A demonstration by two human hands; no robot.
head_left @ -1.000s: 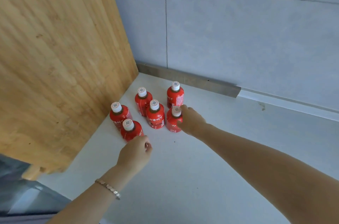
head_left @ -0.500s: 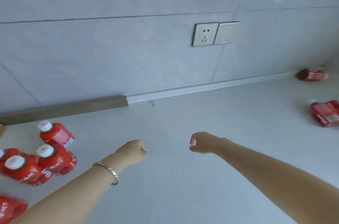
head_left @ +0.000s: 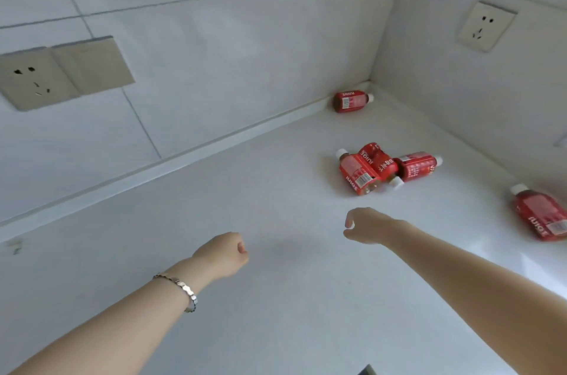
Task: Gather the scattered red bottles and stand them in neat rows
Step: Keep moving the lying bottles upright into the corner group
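Several red bottles with white caps lie on their sides on the white counter [head_left: 276, 298]. One bottle [head_left: 351, 101] rests against the back wall near the corner. A cluster of three bottles [head_left: 377, 167] lies touching in the middle right. Another bottle [head_left: 540, 215] lies at the right edge of view. My left hand [head_left: 224, 255] hovers over the counter in a loose fist, holding nothing. My right hand [head_left: 368, 225] is also curled with nothing in it, a short way in front of the cluster.
Tiled walls meet in a corner at the back right. A double socket plate [head_left: 61, 72] sits on the back wall at left, another socket [head_left: 486, 26] on the right wall. A bracelet [head_left: 181, 290] is on my left wrist.
The view swung right, away from the standing group of bottles by the wooden board, which is now out of frame. Both hands left those bottles and moved right toward the lying bottles.
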